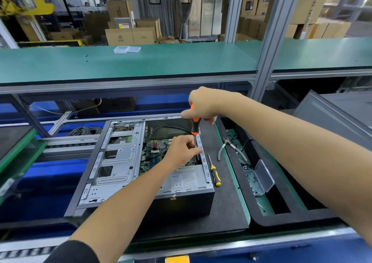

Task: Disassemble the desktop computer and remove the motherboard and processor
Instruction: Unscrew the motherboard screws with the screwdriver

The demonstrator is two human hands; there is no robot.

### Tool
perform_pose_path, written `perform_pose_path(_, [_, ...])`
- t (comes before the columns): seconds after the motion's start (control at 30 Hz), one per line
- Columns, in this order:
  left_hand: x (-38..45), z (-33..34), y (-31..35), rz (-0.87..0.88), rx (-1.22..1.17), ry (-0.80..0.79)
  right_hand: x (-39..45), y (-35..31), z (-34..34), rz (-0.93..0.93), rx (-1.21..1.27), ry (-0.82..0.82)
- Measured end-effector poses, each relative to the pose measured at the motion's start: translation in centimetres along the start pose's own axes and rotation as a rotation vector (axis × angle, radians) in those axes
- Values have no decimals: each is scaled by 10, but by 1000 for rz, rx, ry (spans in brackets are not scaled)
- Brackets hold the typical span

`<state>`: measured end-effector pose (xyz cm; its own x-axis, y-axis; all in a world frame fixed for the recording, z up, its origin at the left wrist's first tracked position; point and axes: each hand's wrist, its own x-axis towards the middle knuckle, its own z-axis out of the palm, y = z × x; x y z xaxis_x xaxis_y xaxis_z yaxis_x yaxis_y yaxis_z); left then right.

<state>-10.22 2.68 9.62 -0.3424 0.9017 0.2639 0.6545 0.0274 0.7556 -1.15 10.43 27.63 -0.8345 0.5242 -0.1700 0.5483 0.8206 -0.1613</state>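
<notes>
**Screwdriver held upright over the open case**

The desktop computer case point(141, 168) lies on its side on a dark mat point(225, 212), its green motherboard point(153, 152) exposed inside; an orange-and-black screwdriver point(195, 125) is held upright at the case's right rail; its handle is gripped from above by the right hand point(203, 105); its shaft is pinched by the left hand point(181, 150); a yellow screwdriver point(214, 172) and pliers point(229, 148) lie just beside the case.

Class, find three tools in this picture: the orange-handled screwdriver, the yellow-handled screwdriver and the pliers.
orange-handled screwdriver point(195, 126), head view, on its orange and black handle.
yellow-handled screwdriver point(215, 175), head view, on its yellow and black handle.
pliers point(228, 142), head view, on the pivot.
</notes>
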Motion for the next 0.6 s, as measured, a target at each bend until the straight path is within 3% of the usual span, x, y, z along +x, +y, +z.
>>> perform_pose_path(0.17, [-1, 0, -2, -49, -67, 3, -2, -2, -2, -37, -27, -53])
perform_pose_path(0.33, [-9, -3, -3, -59, -68, -153, -6, 0, -6, -158, -100, -98])
perform_pose_path(0.6, [-9, -3, -2, -62, 3, -125, -7, -7, -7, -202, 38, -134])
